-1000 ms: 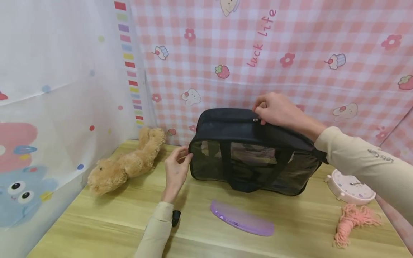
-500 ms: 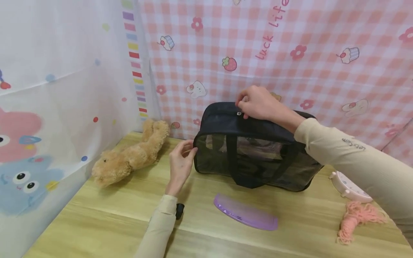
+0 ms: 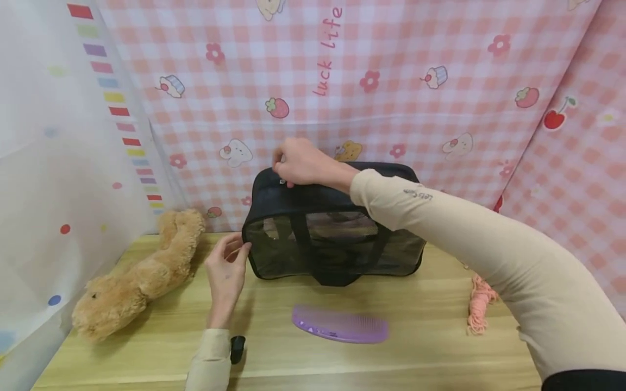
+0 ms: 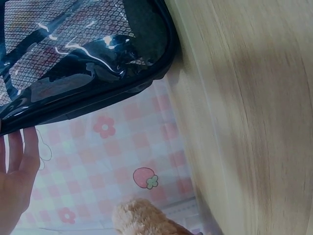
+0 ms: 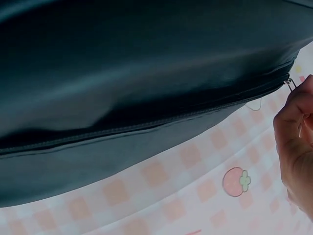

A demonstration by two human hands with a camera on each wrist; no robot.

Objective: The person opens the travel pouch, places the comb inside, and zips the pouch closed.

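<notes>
Several left fingers (image 4: 30, 152), curved, hold bag (image 3: 332, 228); right fingers (image 5: 289, 115) pinch zipper pull (image 5: 291, 84).

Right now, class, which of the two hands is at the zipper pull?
The right hand, pinching the metal zipper pull atop the black bag; the left hand grips the bag's side instead.

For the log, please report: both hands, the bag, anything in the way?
Right hand pinching zipper pull. Bag upright, left hand pinching its edge. Purple comb in front, apart, not blocking.
</notes>
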